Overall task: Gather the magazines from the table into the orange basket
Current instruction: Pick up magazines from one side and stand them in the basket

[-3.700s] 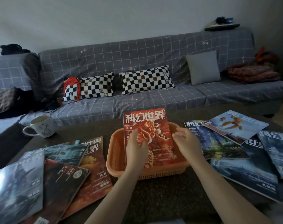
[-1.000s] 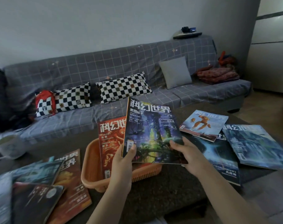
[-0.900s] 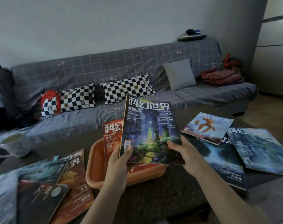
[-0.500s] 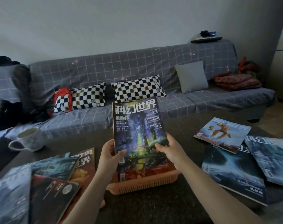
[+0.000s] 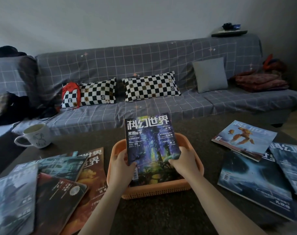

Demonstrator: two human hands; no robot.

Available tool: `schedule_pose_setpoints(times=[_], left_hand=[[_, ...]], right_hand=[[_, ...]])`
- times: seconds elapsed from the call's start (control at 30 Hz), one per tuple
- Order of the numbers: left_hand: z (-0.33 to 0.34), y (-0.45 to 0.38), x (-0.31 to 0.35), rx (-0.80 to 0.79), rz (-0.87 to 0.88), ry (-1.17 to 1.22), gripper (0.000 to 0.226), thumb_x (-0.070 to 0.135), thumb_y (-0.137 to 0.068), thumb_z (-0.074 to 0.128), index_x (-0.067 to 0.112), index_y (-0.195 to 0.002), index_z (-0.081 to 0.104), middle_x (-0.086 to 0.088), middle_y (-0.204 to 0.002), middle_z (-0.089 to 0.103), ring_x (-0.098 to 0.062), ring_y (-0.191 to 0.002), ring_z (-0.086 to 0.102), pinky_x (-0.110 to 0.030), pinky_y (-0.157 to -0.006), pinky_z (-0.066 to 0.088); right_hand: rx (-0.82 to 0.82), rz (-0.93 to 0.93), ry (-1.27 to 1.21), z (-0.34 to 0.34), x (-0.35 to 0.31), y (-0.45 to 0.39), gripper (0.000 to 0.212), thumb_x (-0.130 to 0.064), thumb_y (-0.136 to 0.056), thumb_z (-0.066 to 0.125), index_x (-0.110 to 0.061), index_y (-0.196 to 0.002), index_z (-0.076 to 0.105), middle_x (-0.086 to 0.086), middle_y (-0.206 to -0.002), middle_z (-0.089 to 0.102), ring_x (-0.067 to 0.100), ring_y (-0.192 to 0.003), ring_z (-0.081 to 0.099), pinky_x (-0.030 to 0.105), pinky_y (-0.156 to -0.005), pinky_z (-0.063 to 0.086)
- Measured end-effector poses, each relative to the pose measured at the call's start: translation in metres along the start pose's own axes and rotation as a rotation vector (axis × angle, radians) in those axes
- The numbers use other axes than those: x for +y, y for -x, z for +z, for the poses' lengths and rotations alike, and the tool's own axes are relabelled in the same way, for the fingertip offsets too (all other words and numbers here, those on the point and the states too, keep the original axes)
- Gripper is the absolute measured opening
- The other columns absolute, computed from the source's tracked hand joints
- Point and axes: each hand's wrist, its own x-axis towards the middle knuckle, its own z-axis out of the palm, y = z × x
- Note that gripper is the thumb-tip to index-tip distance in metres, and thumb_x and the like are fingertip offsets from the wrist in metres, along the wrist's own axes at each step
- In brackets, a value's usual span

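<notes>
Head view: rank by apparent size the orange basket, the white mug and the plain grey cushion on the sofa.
1. orange basket, widest, though partly covered by the held magazine.
2. plain grey cushion, likely shrunk by sitting farther back.
3. white mug, clearly smallest.

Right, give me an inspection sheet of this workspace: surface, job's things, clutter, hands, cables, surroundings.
Surface: dark table, magazines spread on both sides.
Job's things: orange basket at centre; purple-cover magazine standing tilted in it; left pile and right pile on the table, outside the basket.
Clutter: white mug at far left of the table.
Hands: left hand and right hand each grip a side edge of the purple-cover magazine.
Cables: nothing seen.
Surroundings: grey checked sofa with two chequered pillows, a grey cushion, folded cloth at right.
</notes>
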Motion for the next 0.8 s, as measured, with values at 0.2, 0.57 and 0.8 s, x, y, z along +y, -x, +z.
schedule_pose_setpoints(times=[0.2,0.57,0.8], left_hand=[[0.002,0.001,0.0,0.021,0.027,0.03,0.028,0.019,-0.097,0.052,0.02,-0.123,0.06,0.011,-0.092,0.066,0.0,-0.068,0.056,-0.02,-0.055,0.041],[0.004,-0.013,-0.007,-0.359,-0.192,0.615,0.032,0.007,-0.098,0.051,0.014,-0.129,0.053,-0.009,-0.114,0.071,-0.025,-0.098,0.07,-0.035,-0.073,0.056],[0.016,-0.014,-0.011,-0.256,-0.214,0.658,0.08,0.037,-0.072,0.072,0.019,-0.143,0.04,-0.006,-0.134,0.06,-0.026,-0.117,0.06,-0.051,-0.104,0.045]], right_hand=[[-0.115,0.084,-0.077,-0.008,-0.01,0.006,0.037,-0.015,-0.091,0.055,-0.008,-0.127,0.048,0.007,-0.111,0.063,0.019,-0.094,0.062,0.025,-0.072,0.045],[-0.155,0.125,-0.172,-0.01,-0.006,0.004,0.04,-0.017,-0.09,0.057,-0.012,-0.128,0.048,-0.004,-0.091,0.055,0.004,-0.072,0.049,0.021,-0.058,0.038],[-0.202,0.125,-0.175,-0.012,-0.011,0.007,0.036,-0.019,-0.091,0.055,-0.013,-0.125,0.048,0.002,-0.109,0.061,0.011,-0.083,0.056,0.03,-0.075,0.046]])
